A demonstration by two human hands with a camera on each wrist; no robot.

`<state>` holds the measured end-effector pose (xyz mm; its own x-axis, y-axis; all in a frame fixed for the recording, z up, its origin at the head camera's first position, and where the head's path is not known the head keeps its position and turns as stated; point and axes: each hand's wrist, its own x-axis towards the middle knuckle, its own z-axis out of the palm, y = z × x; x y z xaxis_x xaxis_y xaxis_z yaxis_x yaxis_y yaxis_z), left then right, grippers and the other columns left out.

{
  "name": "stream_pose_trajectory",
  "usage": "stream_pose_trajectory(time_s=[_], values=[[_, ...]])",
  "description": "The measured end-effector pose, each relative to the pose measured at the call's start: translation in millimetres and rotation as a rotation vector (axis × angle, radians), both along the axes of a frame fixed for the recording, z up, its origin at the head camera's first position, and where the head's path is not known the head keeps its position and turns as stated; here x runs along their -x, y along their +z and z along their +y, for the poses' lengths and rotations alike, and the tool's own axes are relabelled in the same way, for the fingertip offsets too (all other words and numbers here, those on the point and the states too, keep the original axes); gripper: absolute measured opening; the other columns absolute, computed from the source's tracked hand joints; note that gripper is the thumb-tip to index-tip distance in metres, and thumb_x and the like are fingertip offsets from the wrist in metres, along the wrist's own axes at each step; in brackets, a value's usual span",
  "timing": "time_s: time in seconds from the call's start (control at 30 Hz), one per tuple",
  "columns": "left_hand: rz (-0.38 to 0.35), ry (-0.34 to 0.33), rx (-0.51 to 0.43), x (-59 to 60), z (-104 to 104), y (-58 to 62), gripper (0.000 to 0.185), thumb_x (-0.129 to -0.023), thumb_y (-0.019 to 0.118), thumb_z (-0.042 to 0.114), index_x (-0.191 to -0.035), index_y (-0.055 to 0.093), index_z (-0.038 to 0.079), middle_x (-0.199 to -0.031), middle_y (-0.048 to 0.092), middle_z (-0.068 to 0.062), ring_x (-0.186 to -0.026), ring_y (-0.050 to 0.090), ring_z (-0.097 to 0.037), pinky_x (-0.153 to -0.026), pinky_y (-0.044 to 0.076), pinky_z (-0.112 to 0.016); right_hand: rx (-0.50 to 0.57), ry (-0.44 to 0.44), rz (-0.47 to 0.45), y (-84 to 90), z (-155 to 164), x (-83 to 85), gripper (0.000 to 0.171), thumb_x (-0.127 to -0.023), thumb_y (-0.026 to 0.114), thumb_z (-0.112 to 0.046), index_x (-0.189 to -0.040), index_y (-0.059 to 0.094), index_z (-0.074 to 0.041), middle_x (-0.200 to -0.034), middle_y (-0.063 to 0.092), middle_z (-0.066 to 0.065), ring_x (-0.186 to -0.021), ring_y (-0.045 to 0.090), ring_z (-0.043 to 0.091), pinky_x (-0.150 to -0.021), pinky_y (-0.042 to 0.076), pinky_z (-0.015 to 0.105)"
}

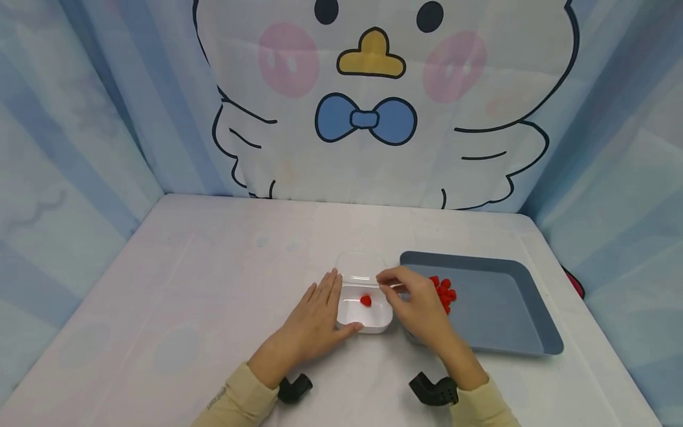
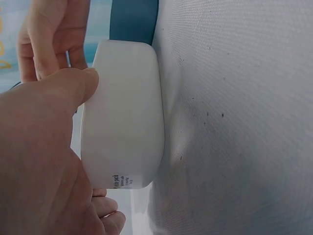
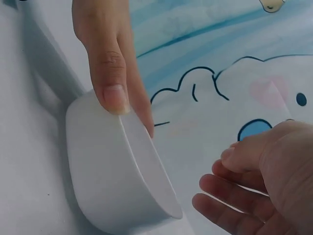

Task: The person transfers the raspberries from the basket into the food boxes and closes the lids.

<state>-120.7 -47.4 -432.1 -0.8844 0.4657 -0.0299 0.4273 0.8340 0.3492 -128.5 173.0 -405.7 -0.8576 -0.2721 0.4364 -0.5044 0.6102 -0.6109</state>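
Observation:
A white box (image 1: 347, 323) with a clear lid (image 1: 360, 261) folded back stands on the table, one small red piece (image 1: 365, 300) lying inside it. My left hand (image 1: 315, 320) rests against the box's left side with its fingers straight, its thumb pressing on the front rim. In the left wrist view, the thumb lies over the edge of the box's front wall (image 2: 122, 112). My right hand (image 1: 418, 299) hovers at the box's back right corner, thumb and forefinger close to the lid's hinge. Its loosely bent fingers (image 3: 220, 196) hold nothing visible in the right wrist view.
Right of the box lies a blue-grey tray (image 1: 501, 308), bearing several small red pieces (image 1: 444, 292) at its left side, partly hidden by my right hand. A white table (image 1: 213, 267) extends to the left. Printed curtains (image 1: 368, 166) hang behind and on both sides.

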Motion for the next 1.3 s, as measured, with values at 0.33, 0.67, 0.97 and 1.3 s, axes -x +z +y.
stream_pose_trajectory(time_s=[0.33,0.67,0.97,1.3], values=[[-0.011,0.005,-0.008,-0.5,-0.3,-0.8,0.1,-0.093,0.05,0.066,-0.157,0.013,-0.001,-0.166,0.014,-0.016,-0.154,0.016,-0.03,-0.124,0.02,-0.05,0.059,-0.087,-0.013,-1.0,20.7,6.4,0.021,-0.088,0.071,0.0,-0.108,0.069,-0.005,-0.105,0.072,0.004,-0.095,0.07,0.016,-0.08,0.061,0.03],[-0.01,-0.004,-0.009,0.4,-1.0,-1.5,0.099,-0.093,0.049,0.066,-0.157,0.014,-0.002,-0.166,0.014,-0.016,-0.155,0.016,-0.03,-0.125,0.019,-0.05,0.099,-0.197,-0.074,3.2,42.0,8.7,0.019,-0.092,0.068,-0.006,-0.111,0.069,-0.004,-0.107,0.071,0.006,-0.093,0.07,0.02,-0.077,0.054,0.011],[-0.017,-0.001,-0.009,0.2,-0.5,-0.5,0.1,-0.093,0.049,0.066,-0.157,0.014,-0.002,-0.166,0.014,-0.016,-0.155,0.015,-0.03,-0.125,0.019,-0.05,0.104,-0.29,-0.122,0.0,57.6,11.5,0.019,-0.096,0.064,-0.011,-0.113,0.068,-0.003,-0.109,0.072,0.009,-0.097,0.066,0.017,-0.079,0.047,0.004],[-0.024,0.006,-0.003,0.9,0.1,-0.7,0.1,-0.093,0.05,0.066,-0.157,0.013,-0.001,-0.167,0.013,-0.015,-0.155,0.014,-0.029,-0.125,0.018,-0.05,0.089,-0.334,-0.092,-5.0,73.6,14.4,0.019,-0.096,0.064,-0.012,-0.112,0.069,-0.003,-0.108,0.073,0.011,-0.093,0.061,-0.004,-0.078,0.045,0.001]])
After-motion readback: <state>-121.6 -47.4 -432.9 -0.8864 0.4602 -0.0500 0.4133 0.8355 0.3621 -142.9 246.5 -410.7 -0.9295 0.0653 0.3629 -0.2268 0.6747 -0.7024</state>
